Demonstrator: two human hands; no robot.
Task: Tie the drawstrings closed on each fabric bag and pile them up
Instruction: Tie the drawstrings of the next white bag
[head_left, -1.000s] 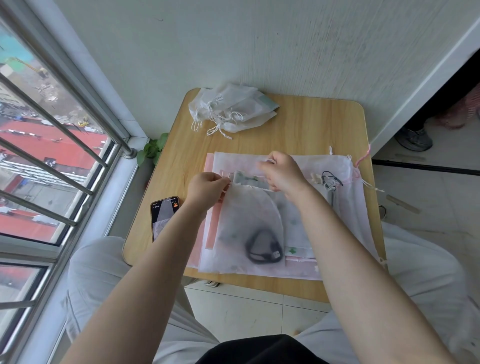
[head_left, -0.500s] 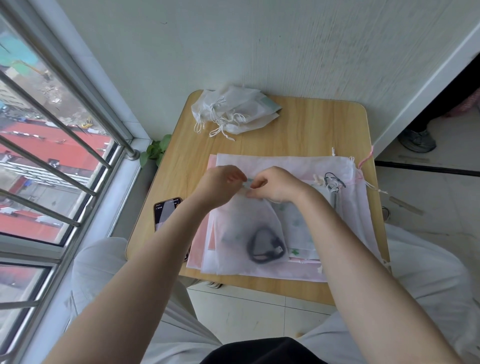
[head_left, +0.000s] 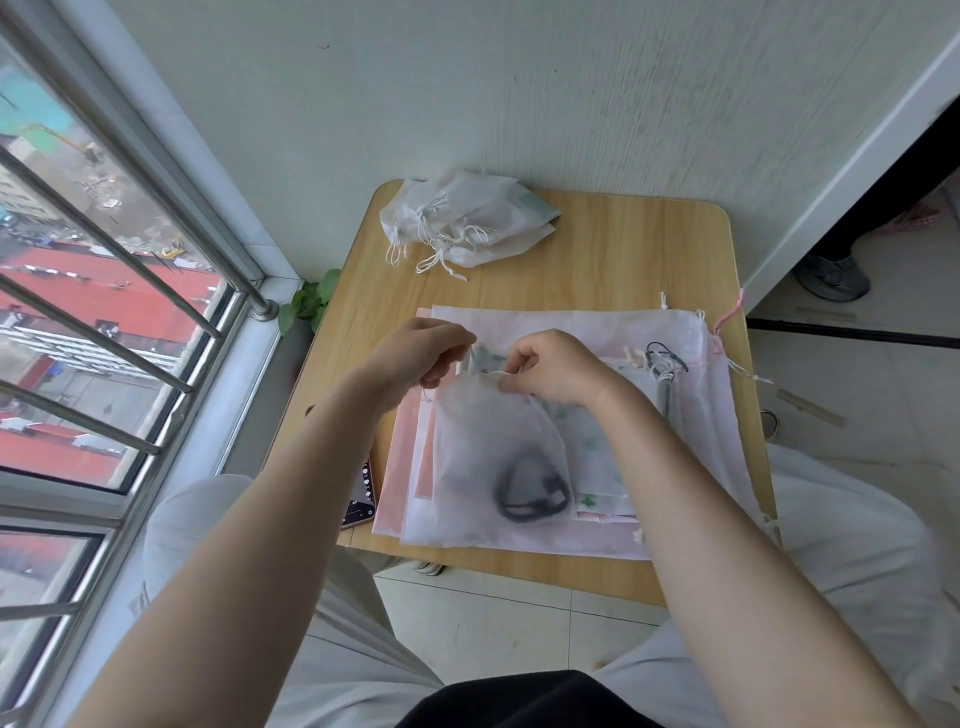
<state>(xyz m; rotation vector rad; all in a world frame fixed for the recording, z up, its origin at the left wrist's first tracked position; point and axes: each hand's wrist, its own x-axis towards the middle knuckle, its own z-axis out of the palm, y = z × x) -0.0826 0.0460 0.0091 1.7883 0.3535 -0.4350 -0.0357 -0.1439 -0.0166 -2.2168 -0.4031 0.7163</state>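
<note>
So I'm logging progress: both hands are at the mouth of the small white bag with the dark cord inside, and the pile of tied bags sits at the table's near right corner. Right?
Not quite. The head view shows the pile of tied bags at the table's far left corner, by the wall. The rest holds: left hand and right hand are both at the mouth of the small white bag with the dark cord inside.

1 head camera looks steeply down, close over table (head_left: 597, 249).

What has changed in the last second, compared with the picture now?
The left hand and right hand came together at the mouth of the small white bag; earlier they held it stretched wide apart. The mouth is now gathered narrow, and both hands pinch it or its strings. The pile of tied bags, the flat bags underneath and the phone stayed in place.
</note>
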